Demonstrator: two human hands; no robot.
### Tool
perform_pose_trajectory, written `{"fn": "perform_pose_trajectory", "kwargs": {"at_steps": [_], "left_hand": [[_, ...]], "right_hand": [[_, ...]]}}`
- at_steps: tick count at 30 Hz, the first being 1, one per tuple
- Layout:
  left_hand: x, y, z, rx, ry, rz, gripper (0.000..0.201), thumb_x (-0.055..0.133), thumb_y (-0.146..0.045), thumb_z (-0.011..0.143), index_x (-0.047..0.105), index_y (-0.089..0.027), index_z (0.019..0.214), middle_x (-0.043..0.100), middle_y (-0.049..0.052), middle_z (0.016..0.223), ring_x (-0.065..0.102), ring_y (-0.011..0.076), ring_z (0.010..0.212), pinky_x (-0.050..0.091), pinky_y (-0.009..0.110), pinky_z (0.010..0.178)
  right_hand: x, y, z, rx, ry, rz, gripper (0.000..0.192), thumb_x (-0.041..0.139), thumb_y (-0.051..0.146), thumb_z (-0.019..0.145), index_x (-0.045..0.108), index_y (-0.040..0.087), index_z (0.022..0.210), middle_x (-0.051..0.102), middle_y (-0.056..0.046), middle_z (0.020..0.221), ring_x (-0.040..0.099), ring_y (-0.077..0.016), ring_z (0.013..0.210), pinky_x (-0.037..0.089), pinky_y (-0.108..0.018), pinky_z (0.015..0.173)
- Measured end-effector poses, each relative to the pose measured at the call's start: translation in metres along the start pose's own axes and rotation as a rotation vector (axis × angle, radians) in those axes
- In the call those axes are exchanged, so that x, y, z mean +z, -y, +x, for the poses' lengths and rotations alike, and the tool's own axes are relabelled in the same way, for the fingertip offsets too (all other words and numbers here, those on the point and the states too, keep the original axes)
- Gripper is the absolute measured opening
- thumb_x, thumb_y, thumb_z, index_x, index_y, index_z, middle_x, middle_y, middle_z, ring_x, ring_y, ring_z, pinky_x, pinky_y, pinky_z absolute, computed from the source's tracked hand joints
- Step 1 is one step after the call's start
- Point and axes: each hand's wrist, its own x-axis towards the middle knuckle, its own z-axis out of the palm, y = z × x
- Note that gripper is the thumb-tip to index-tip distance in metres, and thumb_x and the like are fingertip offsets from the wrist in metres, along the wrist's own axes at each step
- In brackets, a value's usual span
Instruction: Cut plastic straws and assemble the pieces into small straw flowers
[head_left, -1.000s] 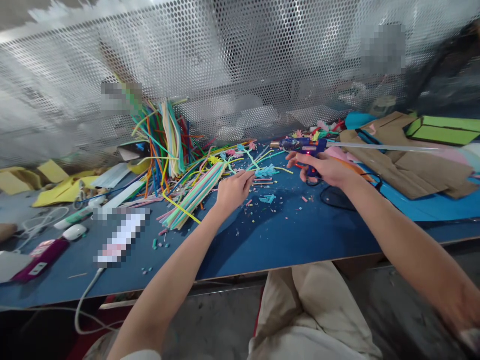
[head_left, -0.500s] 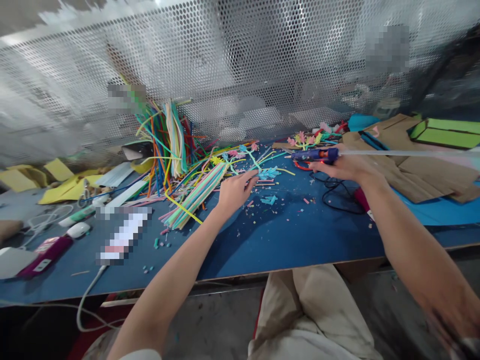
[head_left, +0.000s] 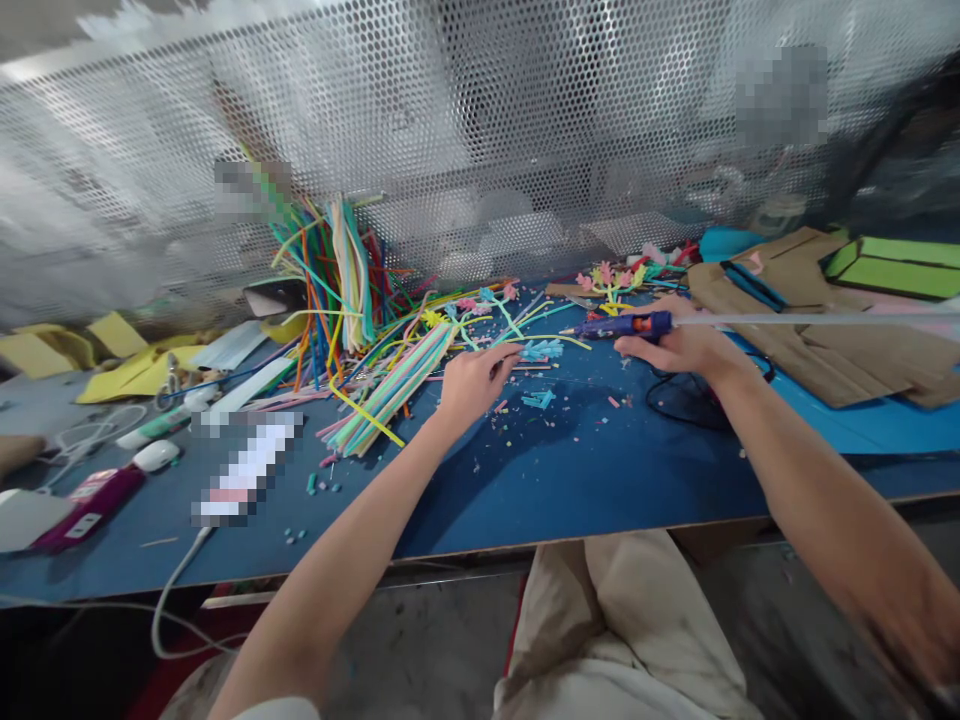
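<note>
My left hand (head_left: pixel 469 385) reaches over the middle of the table, its thumb and fingers pinched on a light-blue frilled pipe-cleaner piece (head_left: pixel 542 350). In my right hand (head_left: pixel 686 338) is a dark-blue glue gun (head_left: pixel 624 328), a long pale glue stick (head_left: pixel 810 319) running out of its back. The gun's nozzle points left and is close to the upper right end of the blue piece; whether they touch I cannot tell. Below the pinched piece, a few light-blue cut pieces (head_left: pixel 538 399) lie on the table.
Bundled pastel pipe cleaners (head_left: pixel 394 385) lie left of my left hand, with a taller multicoloured bunch (head_left: pixel 349 275) behind. Pink-and-yellow pipe-cleaner flowers (head_left: pixel 611 278) stand beyond the gun. Brown paper (head_left: pixel 832 335) is at right, a phone (head_left: pixel 251 465) at left. A perforated metal screen (head_left: pixel 525 130) rises behind.
My right hand has brought the glue gun slightly left and down, closer to the blue piece. My left hand has hardly moved and keeps its pinch.
</note>
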Motion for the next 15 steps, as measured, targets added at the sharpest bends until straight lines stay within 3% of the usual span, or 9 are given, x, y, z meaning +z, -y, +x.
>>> {"fn": "perform_pose_trajectory", "kwargs": {"at_steps": [7, 15], "left_hand": [[-0.003, -0.003, -0.002, -0.016, -0.005, -0.003, 0.026, 0.057, -0.039, 0.098, 0.074, -0.033, 0.116, 0.079, -0.001, 0.094, 0.072, 0.0147, 0.069, 0.046, 0.025, 0.062], [-0.003, -0.004, -0.003, 0.004, -0.046, -0.029, 0.023, 0.059, -0.038, 0.097, 0.076, -0.034, 0.112, 0.079, -0.003, 0.093, 0.071, 0.0137, 0.068, 0.047, 0.024, 0.060]], "right_hand": [[0.009, 0.007, 0.002, -0.079, 0.054, -0.046, 0.043, 0.057, 0.057, 0.090, 0.056, 0.022, 0.065, 0.057, -0.001, 0.060, 0.050, -0.0171, 0.057, 0.035, -0.031, 0.059], [0.016, 0.016, 0.007, -0.142, 0.058, 0.026, 0.038, 0.061, 0.052, 0.090, 0.055, 0.022, 0.067, 0.059, 0.000, 0.063, 0.049, -0.0153, 0.057, 0.035, -0.029, 0.059]]}}
